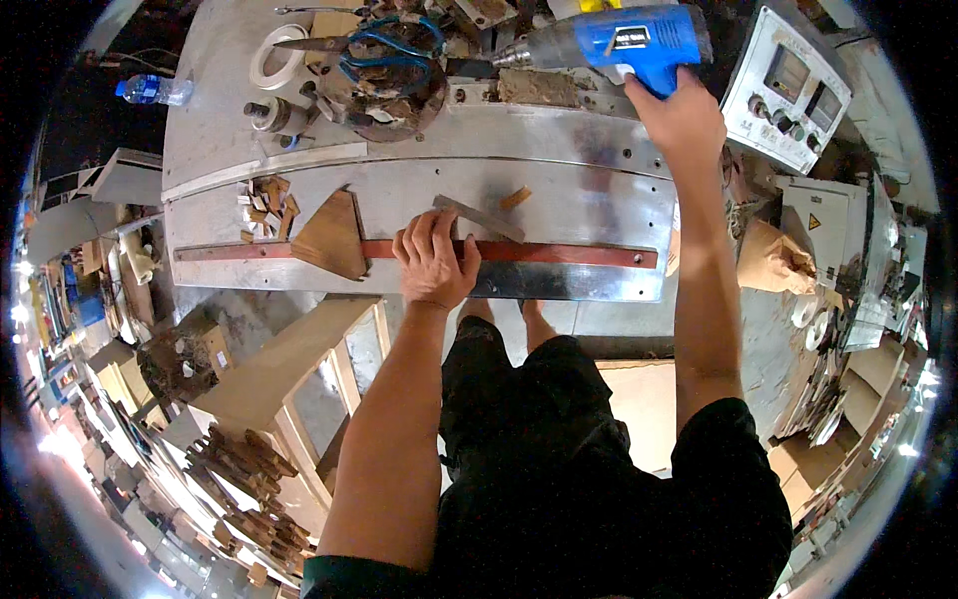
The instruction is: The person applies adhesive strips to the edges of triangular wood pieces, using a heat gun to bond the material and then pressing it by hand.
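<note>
In the upper right, my right hand [686, 125] is closed around the handle of a blue heat gun [654, 40], whose metal nozzle points left. My left hand [436, 265] lies palm down over a long red strip [559, 253] along the near edge of the metal bench. Its fingers are bent and close together; what may be under them is hidden. A grey flat bar [484, 220] slants past its fingertips, perhaps touching them. A brown board offcut [332, 237] lies left of this hand, across the red strip. Beyond the bar is a small brown wood piece [516, 198].
Small wood chips [267, 208] are heaped on the bench's left. Behind them lie blue-handled scissors [389, 45], a white tape roll [279, 57] and a plastic bottle [155, 90]. A control box [788, 90] with knobs stands at far right. A wooden frame [289, 364] stands below the bench's left side.
</note>
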A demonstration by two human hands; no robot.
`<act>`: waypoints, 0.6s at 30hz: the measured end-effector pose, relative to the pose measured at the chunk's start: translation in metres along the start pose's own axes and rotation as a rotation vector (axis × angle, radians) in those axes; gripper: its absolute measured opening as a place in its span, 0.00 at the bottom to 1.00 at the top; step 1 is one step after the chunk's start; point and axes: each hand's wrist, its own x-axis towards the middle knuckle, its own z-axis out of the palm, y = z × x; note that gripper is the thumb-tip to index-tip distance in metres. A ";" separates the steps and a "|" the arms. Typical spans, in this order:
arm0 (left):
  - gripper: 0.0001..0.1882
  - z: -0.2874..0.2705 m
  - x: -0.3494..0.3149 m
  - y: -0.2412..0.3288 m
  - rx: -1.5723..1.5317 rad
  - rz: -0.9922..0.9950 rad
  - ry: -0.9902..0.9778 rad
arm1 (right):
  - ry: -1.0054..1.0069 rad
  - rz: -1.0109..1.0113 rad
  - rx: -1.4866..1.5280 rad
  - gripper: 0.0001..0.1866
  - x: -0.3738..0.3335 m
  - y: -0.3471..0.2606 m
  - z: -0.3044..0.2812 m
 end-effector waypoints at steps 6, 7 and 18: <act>0.29 -0.001 -0.001 0.005 -0.021 -0.067 0.018 | 0.314 0.020 0.184 0.31 -0.038 0.033 -0.045; 0.28 -0.002 0.000 0.005 -0.055 -0.051 0.044 | 0.358 0.034 0.237 0.31 -0.047 0.045 -0.054; 0.15 -0.006 0.036 0.022 -0.254 -0.191 -0.067 | 0.605 0.108 0.755 0.11 -0.129 0.113 -0.148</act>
